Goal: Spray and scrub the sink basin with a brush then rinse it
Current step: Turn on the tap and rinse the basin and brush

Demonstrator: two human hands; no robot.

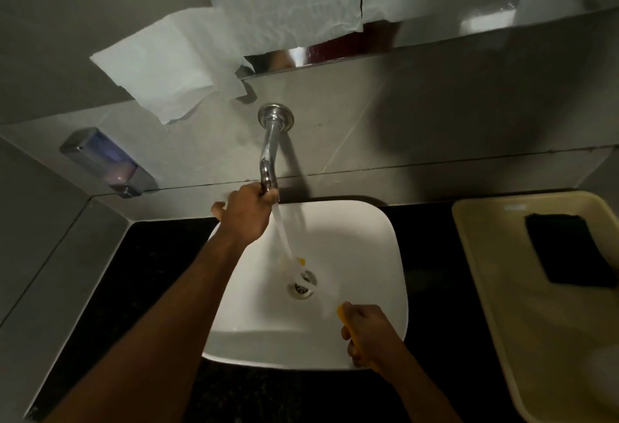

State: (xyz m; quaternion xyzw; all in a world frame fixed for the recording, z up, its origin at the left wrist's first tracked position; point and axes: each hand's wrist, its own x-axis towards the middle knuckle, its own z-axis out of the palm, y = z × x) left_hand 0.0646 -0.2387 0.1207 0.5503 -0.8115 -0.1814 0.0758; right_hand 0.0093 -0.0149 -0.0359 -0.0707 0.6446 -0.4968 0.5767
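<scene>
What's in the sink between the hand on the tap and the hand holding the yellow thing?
In the head view, running water and the drain lie between the left hand and right hand.

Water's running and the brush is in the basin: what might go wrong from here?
The left hand at the faucet deflects the stream, so water may splash onto the black counter. The right hand grips the wet yellow brush handle; it may slip. The blurred brush head sits over the drain.
</scene>
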